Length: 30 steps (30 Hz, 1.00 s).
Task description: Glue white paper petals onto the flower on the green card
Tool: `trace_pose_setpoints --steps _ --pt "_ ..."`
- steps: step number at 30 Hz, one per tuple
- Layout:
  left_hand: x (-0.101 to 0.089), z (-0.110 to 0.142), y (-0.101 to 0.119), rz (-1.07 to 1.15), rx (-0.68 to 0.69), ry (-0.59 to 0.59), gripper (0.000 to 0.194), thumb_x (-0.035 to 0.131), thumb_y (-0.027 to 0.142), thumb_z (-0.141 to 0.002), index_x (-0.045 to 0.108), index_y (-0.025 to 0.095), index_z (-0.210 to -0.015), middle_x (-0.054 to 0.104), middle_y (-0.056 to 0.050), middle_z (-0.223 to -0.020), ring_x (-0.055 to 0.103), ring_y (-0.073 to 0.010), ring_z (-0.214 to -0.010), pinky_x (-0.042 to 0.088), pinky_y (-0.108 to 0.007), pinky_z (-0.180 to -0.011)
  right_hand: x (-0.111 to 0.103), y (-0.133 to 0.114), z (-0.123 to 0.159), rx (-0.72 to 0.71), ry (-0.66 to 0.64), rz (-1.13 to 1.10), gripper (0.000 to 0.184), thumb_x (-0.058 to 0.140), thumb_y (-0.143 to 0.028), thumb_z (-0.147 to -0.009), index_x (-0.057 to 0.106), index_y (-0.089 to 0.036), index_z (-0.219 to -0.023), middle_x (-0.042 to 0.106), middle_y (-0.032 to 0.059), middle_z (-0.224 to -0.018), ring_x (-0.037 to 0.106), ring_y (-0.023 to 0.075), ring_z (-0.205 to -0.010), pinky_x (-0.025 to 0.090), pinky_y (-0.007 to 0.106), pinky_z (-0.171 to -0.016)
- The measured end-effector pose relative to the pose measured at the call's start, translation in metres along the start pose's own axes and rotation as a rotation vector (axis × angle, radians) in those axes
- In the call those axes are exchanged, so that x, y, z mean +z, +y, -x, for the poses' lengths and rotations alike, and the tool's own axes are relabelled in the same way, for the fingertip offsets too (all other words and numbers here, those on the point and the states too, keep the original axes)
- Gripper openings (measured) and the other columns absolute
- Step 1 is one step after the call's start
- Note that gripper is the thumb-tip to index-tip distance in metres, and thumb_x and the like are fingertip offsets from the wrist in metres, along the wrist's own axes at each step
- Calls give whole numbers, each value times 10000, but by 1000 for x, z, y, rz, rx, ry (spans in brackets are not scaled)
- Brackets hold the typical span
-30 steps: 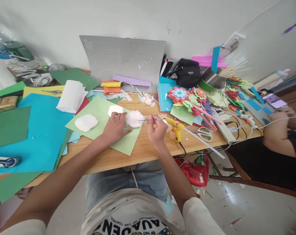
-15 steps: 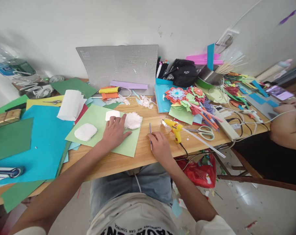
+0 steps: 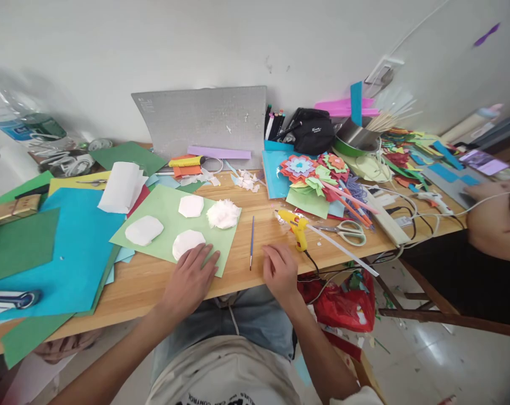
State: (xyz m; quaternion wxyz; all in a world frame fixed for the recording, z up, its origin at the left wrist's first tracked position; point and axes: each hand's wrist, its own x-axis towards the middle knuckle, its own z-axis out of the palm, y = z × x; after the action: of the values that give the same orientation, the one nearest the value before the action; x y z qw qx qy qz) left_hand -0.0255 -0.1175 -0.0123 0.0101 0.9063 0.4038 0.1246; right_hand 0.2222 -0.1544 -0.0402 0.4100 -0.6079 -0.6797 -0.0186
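My left hand (image 3: 190, 275) lies flat and open on the near corner of a light green paper sheet (image 3: 166, 216), its fingertips touching a white paper octagon (image 3: 187, 243). Two more white pieces (image 3: 144, 230) (image 3: 191, 206) and a fluffy white paper flower (image 3: 223, 214) rest on the same sheet. My right hand (image 3: 280, 270) rests on the wooden table near the front edge, fingers loosely curled, holding nothing. A thin blue stick (image 3: 252, 242) lies on the table between my hands.
A yellow glue gun (image 3: 294, 225) and scissors (image 3: 348, 230) lie right of my right hand. Coloured paper flowers (image 3: 309, 171), a grey cutting mat (image 3: 204, 121) and a large blue sheet (image 3: 69, 242) crowd the table. Another person's arm (image 3: 493, 222) is at far right.
My right hand put the blue stick down on the table and drew back. My left hand slid from the white flower toward the near edge, uncovering a white octagon.
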Motion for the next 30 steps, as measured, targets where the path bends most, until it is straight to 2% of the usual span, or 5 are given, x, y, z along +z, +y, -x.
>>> trace_pose_setpoints --steps 4,9,15,21,30 --pt "-18 -27 -12 97 -50 102 307 370 259 -972 655 215 -1077 676 -100 -1114 548 -261 -1148 459 -433 -949 -8 7 31 28 170 18 291 459 -103 -846 661 -229 -1015 662 98 -882 634 232 -838 549 415 -754" --pt "-44 -131 -21 87 11 93 287 401 260 -946 679 187 -952 683 -96 -947 581 -251 -974 463 -401 -871 -11 8 60 31 237 8 311 486 -90 -829 640 -261 -1038 664 92 -906 650 240 -836 561 444 -729" --pt "-14 -243 -8 -31 -23 -64 278 542 365 -853 708 142 -849 684 -141 -930 557 -300 -1015 449 -394 -832 -4 4 68 41 241 -8 328 496 -65 -818 633 -266 -1038 662 80 -898 643 243 -841 553 460 -735" --pt "25 -263 -1 -50 -79 -64 310 499 290 -873 693 91 -1008 648 -204 -1094 491 -331 -1131 408 -442 -905 1 3 64 54 223 11 348 494 -55 -819 628 -275 -1053 656 84 -908 619 256 -839 533 483 -742" --pt "28 -269 -14 9 -104 -53 323 438 268 -897 701 99 -976 658 -185 -1048 506 -306 -1103 422 -398 -886 -1 2 64 39 204 3 327 502 -40 -824 626 -244 -1047 639 80 -916 585 232 -857 508 437 -759"
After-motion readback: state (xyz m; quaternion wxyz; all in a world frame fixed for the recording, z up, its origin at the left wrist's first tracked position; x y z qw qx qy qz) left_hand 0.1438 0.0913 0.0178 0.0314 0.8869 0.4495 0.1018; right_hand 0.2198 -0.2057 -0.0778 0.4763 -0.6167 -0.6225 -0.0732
